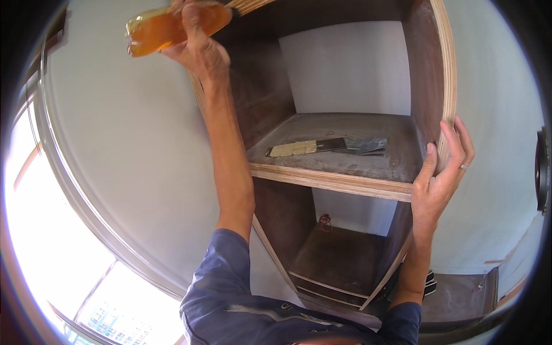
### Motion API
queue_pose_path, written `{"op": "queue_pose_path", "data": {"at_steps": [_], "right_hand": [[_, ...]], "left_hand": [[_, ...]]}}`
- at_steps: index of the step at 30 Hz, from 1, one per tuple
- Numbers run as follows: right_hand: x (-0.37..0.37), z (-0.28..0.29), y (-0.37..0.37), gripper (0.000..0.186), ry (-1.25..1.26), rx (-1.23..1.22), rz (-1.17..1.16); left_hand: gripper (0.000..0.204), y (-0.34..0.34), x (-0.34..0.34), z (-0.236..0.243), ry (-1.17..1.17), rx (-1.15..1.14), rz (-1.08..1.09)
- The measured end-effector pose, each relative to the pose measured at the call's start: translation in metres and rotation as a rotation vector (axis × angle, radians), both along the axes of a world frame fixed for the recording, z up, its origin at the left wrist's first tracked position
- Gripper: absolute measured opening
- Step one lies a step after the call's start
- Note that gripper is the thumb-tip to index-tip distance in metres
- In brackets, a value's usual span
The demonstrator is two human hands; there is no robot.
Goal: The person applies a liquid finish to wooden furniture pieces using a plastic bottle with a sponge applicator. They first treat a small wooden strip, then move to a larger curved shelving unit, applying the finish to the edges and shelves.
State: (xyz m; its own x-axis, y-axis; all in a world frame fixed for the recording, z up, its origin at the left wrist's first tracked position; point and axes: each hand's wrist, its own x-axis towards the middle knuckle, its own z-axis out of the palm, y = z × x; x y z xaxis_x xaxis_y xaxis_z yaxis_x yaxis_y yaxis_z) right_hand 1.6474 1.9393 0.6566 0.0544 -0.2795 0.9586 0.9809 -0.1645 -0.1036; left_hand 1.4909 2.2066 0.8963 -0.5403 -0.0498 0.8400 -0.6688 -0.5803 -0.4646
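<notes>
In my raised left hand (201,49) is a clear plastic bottle (152,34) of amber liquid, tilted nearly on its side. Its dark cap end points right and meets the upper plywood edge (253,6) of an open cabinet. Whether the cap touches that edge I cannot tell. Lower on the right, my right hand (438,184) is closed around the cabinet's right side panel (447,69), thumb inside and fingers outside. A ring sits on one finger. Between my arms is the dusty brown shelf (345,164).
On the shelf lie a dark strip with a tan face (293,148) and thin grey pieces (368,145). A red coil (325,223) sits in the lower compartment. Bright windows (63,213) stand left, beside a pale wall (126,144). A round black object (541,171) is at far right.
</notes>
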Motion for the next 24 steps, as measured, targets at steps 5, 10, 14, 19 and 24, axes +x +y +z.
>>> {"op": "queue_pose_path", "data": {"at_steps": [5, 10, 14, 19, 24], "right_hand": [[0.0, -0.001, -0.002, 0.048, 0.015, -0.006, 0.011], [0.002, 0.0, 0.0, 0.048, -0.011, 0.008, 0.018], [0.001, 0.0, -0.001, 0.048, -0.007, 0.022, 0.053], [0.0, 0.0, -0.004, 0.047, -0.007, -0.006, 0.03], [-0.001, 0.0, -0.003, 0.045, -0.002, 0.013, 0.068]], "left_hand": [[0.044, -0.005, 0.004, -0.004, 0.021, -0.005, 0.275], [0.035, 0.005, -0.008, -0.004, -0.06, -0.022, 0.12], [0.037, -0.008, 0.01, -0.004, -0.016, 0.024, 0.193], [0.041, -0.029, 0.013, -0.005, 0.082, -0.02, 0.111], [0.042, -0.031, 0.02, -0.002, 0.097, 0.009, 0.062]]}}
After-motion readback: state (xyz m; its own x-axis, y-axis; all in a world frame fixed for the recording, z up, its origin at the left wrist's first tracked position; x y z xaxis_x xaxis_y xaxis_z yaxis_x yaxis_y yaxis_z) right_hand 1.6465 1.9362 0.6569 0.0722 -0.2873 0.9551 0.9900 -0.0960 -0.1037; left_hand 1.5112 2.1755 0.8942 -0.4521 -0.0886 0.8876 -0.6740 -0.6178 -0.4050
